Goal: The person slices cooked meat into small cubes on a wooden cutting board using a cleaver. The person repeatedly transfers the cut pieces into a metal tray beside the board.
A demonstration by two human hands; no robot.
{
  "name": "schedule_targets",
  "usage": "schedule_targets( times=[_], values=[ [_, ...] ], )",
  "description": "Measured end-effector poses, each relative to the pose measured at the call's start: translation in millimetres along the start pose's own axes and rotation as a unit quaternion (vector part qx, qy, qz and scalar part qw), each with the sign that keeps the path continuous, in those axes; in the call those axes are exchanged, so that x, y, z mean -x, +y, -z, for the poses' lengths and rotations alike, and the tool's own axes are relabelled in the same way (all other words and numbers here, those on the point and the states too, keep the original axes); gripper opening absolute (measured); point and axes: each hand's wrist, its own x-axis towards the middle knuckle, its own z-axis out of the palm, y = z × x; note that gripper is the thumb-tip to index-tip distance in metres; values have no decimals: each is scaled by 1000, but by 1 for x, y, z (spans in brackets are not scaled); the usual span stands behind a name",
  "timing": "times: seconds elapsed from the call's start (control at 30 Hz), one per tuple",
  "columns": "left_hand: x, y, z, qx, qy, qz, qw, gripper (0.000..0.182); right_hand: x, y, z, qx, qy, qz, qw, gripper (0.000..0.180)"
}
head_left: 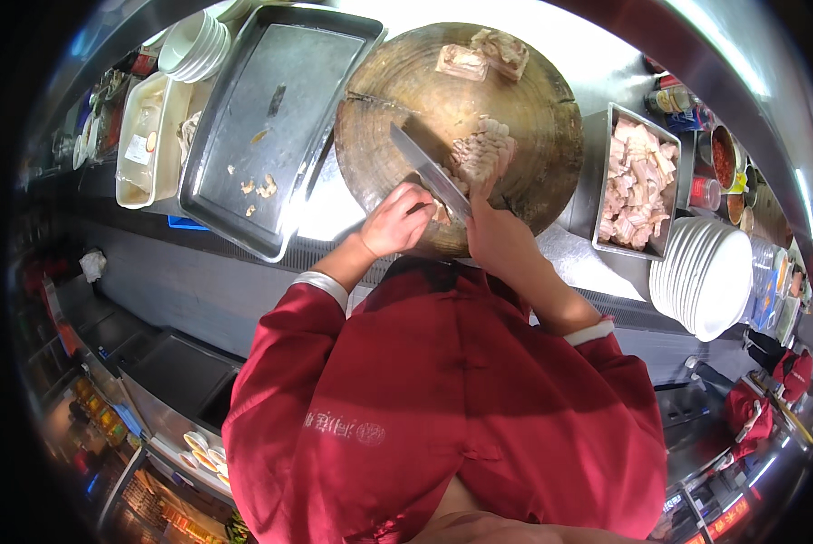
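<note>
On a round wooden chopping block (393, 88), sliced cooked meat (484, 153) lies in a cluster near the middle. My right hand (495, 234) grips a cleaver (430, 170) by its handle end. The blade slants away to the far left, along the left side of the slices. Close to the blade's left side is my left hand (398, 216), its fingers curled over the block's near edge; whether they hold anything is hidden. Small meat pieces (441, 212) show between the hand and the blade. Two larger meat chunks (478, 58) rest at the block's far edge.
Left of the block is a dark metal tray (277, 81) with a few scraps. Beyond it stand a plastic tub (168, 136) and stacked bowls (192, 51). At right are a metal pan of cut meat (637, 183) and stacked white plates (705, 279). People in red work behind.
</note>
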Motion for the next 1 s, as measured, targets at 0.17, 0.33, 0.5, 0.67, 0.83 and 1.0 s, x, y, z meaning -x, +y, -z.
schedule_targets(
  times=[0.17,0.33,0.5,0.67,0.83,1.0],
  values=[
    [1,0,0,0,-5,5,1000,28,17,-4,8,5,-50,-25,998,23],
    [-1,1,1,2,-4,9,1000,25,30,7,15,4,-63,-17,998,22],
    [-1,1,0,17,4,9,1000,25,11,2,7,14,-64,-24,998,21],
    [-2,2,1,12,-6,10,1000,24,16,3,1,5,-40,-2,999,22],
    [-3,1,1,12,4,7,1000,24,29,14,-6,-4,-58,-11,998,22],
    [-1,3,0,-1,-5,9,1000,21,18,14,-16,-7,-23,33,999,21]
  ],
)
